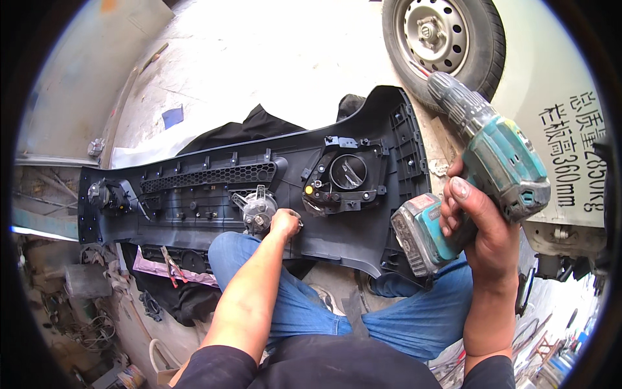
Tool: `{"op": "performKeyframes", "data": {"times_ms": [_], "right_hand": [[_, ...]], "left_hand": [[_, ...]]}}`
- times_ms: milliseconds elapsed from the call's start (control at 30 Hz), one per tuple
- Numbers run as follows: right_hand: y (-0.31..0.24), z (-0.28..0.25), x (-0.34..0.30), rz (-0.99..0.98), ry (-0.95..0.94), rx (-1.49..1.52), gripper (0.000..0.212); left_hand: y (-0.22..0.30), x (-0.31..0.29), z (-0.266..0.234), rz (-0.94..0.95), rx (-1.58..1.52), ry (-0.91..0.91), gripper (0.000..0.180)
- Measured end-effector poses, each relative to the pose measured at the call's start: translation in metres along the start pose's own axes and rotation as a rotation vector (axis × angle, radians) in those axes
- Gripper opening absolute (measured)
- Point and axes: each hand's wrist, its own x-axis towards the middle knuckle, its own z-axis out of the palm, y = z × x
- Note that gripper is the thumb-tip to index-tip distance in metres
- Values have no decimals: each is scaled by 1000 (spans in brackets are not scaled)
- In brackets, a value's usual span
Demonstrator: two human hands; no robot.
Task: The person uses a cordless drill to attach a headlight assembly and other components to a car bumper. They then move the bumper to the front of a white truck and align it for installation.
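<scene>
My right hand (pixel 476 217) is wrapped round the grip of a teal and black cordless drill (pixel 508 155), raised to the right with its chuck pointing up and away. A thin bit shows at the chuck's tip. Before me lies a long black vehicle bumper (pixel 337 243), its ribbed inner side up. My left hand (pixel 285 223) rests low over it with curled fingers, right beside a round silver lamp (pixel 259 211); what the fingers grip is hidden. A larger round-lensed lamp unit (pixel 350 172) sits farther right in the bumper, and another lamp (pixel 107 194) at its left end.
A wheel with a tyre (pixel 492 58) stands at the far right by a pale vehicle panel (pixel 551 84). Black cloth (pixel 240 129) lies behind the bumper. Red-handled pliers (pixel 172 267) rest at the near left, by cables and clutter (pixel 91 337). My jeans-clad knees flank the bumper's near edge.
</scene>
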Motion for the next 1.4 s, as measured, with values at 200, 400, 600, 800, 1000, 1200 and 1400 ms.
{"op": "performKeyframes", "data": {"times_ms": [200, 400, 600, 800, 1000, 1200, 1400], "right_hand": [[3, 0, 0, -8, 92, 106, 26], [3, 0, -1, 0, 67, 55, 28], [4, 3, -1, 48, 19, 28, 32], [5, 9, -1, 114, -47, 45, 28], [18, 20, -7, 243, -161, 61, 28], [43, 41, -8, 492, -248, 126, 21], [87, 67, -11, 636, -353, -6, 18]], "left_hand": [[1, 2, -1, -58, 86, 68, 24], [13, -8, -6, -46, 137, 88, 20], [17, -17, -4, -17, -193, 29, 18], [20, -21, -16, -26, -677, -104, 15], [37, -57, -35, 85, -1057, -245, 27], [48, -88, -16, 116, -1565, -370, 16], [59, -86, 0, 239, -1702, -500, 18]]}}
